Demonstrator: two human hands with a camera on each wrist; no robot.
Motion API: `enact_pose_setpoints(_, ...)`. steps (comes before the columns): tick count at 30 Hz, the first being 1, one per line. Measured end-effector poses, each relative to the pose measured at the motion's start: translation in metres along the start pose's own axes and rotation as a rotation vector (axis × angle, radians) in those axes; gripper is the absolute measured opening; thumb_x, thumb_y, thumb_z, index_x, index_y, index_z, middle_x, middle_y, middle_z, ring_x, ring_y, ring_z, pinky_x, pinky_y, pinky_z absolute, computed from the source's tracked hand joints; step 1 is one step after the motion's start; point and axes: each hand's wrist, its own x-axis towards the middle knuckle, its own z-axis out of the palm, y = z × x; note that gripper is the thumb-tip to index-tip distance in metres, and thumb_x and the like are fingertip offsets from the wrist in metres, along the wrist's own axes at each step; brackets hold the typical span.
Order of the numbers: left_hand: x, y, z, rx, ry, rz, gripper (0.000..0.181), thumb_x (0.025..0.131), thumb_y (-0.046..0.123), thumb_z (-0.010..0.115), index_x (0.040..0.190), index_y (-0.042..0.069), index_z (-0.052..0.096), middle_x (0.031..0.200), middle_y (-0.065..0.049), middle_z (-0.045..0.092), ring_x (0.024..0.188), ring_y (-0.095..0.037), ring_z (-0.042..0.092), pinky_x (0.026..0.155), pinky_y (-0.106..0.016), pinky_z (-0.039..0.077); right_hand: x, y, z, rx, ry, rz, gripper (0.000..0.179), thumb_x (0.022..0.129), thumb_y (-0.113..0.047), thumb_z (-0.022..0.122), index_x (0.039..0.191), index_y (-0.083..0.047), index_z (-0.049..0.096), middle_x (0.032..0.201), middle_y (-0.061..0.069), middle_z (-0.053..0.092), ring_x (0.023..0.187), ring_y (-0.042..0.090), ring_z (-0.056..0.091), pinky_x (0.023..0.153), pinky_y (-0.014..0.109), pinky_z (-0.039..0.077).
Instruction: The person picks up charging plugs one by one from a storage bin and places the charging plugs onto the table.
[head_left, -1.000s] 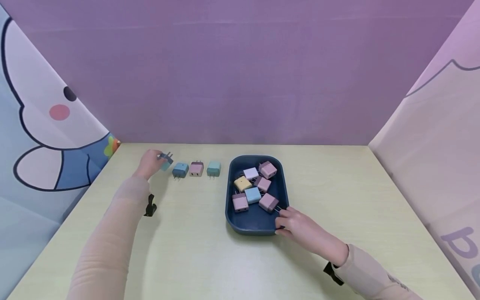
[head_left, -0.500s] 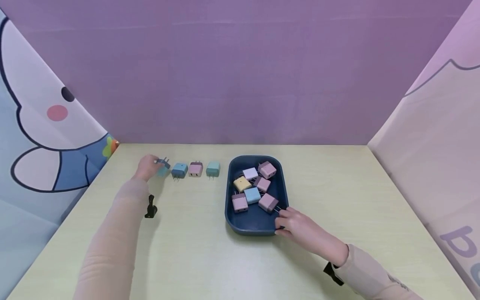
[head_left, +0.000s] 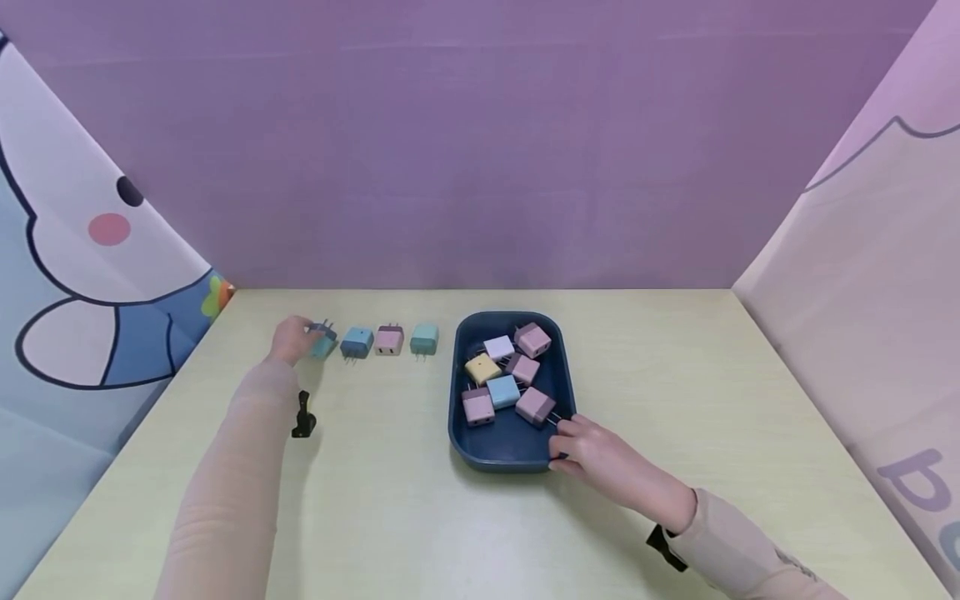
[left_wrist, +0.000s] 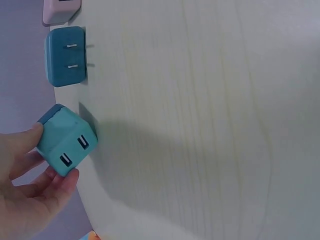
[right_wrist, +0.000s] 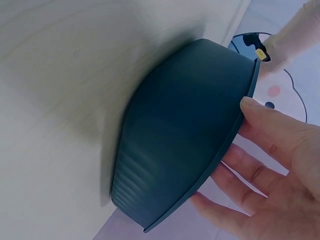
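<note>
My left hand (head_left: 291,338) pinches a teal USB wall charger (left_wrist: 67,140) between thumb and fingers at the back left of the table. Its two slots face the left wrist camera, and its darker prong end points away toward the back in the head view. To its right stand a blue charger (head_left: 357,342), a pink charger (head_left: 389,340) and a mint charger (head_left: 424,339) in a row. With thumb and fingertips, my right hand (head_left: 600,462) grips the rim of a dark blue tray (head_left: 510,447) at its near right corner.
Inside the tray lie a yellow charger (head_left: 482,368), a light blue charger (head_left: 503,391), a white charger (head_left: 499,347) and several pink ones, such as the pink-and-mauve charger (head_left: 478,406). A purple backdrop (head_left: 480,167) rises behind the table (head_left: 420,517); printed side panels flank it.
My left hand has lowered the teal charger toward the table, level with the row beside the blue one. The right hand keeps its grip, and the tray stays in place.
</note>
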Motion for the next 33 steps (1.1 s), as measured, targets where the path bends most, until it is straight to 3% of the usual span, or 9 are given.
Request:
enact_pose_setpoints(1,-0.014,0.018,-0.007,0.000,-0.026,-0.023,0.047,0.091,0.017,0.047,0.118,-0.020,0.039,0.122,-0.036,0.038,0.113,-0.048,0.035,0.093,-0.051,0.032,0.000,0.000,0.000,-0.001,0.000,0.000,0.008,0.075,-0.014,0.069,0.075,-0.014,0.062,0.072,-0.008,0.049,0.069,0.007,0.041,0.059,0.018,0.039)
enact_pose_setpoints(3,-0.030,0.037,-0.012,-0.001,-0.015,-0.026,0.043,0.091,0.011,0.042,0.117,-0.022,0.037,0.121,-0.038,0.036,0.112,-0.049,0.035,0.093,-0.051,0.032,0.000,-0.001,-0.001,0.001,-0.001,0.001,0.008,0.075,-0.014,0.069,0.076,-0.014,0.062,0.072,-0.008,0.049,0.069,0.007,0.041,0.059,0.018,0.039)
enact_pose_setpoints(6,-0.038,0.046,-0.014,-0.007,0.001,-0.023,0.041,0.091,0.009,0.040,0.116,-0.023,0.037,0.120,-0.038,0.037,0.112,-0.049,0.035,0.093,-0.050,0.032,0.001,-0.001,-0.002,0.001,-0.003,0.002,0.007,0.075,-0.014,0.069,0.076,-0.014,0.062,0.072,-0.008,0.049,0.069,0.007,0.041,0.059,0.018,0.039)
enact_pose_setpoints(13,-0.035,0.044,-0.013,-0.005,0.014,-0.069,0.040,0.092,0.011,0.040,0.115,-0.022,0.040,0.117,-0.037,0.041,0.106,-0.046,0.043,0.088,-0.049,0.037,0.001,-0.001,-0.002,-0.011,-0.002,-0.002,0.008,0.075,-0.015,0.069,0.075,-0.014,0.062,0.071,-0.007,0.049,0.069,0.007,0.041,0.059,0.018,0.039)
enact_pose_setpoints(22,-0.035,0.042,-0.012,0.019,0.022,-0.070,0.038,0.091,0.010,0.039,0.110,-0.022,0.045,0.109,-0.037,0.047,0.092,-0.041,0.050,0.078,-0.045,0.043,0.001,-0.002,-0.003,0.014,-0.019,0.009,0.007,0.075,-0.014,0.069,0.075,-0.014,0.062,0.071,-0.009,0.048,0.068,0.007,0.040,0.058,0.018,0.038)
enact_pose_setpoints(33,-0.033,0.039,-0.009,0.009,0.050,-0.088,0.038,0.091,0.011,0.039,0.109,-0.021,0.046,0.107,-0.036,0.049,0.087,-0.037,0.051,0.076,-0.044,0.043,0.000,-0.001,-0.001,0.017,-0.007,0.005,0.008,0.075,-0.014,0.069,0.075,-0.015,0.062,0.071,-0.009,0.048,0.068,0.006,0.040,0.058,0.017,0.038)
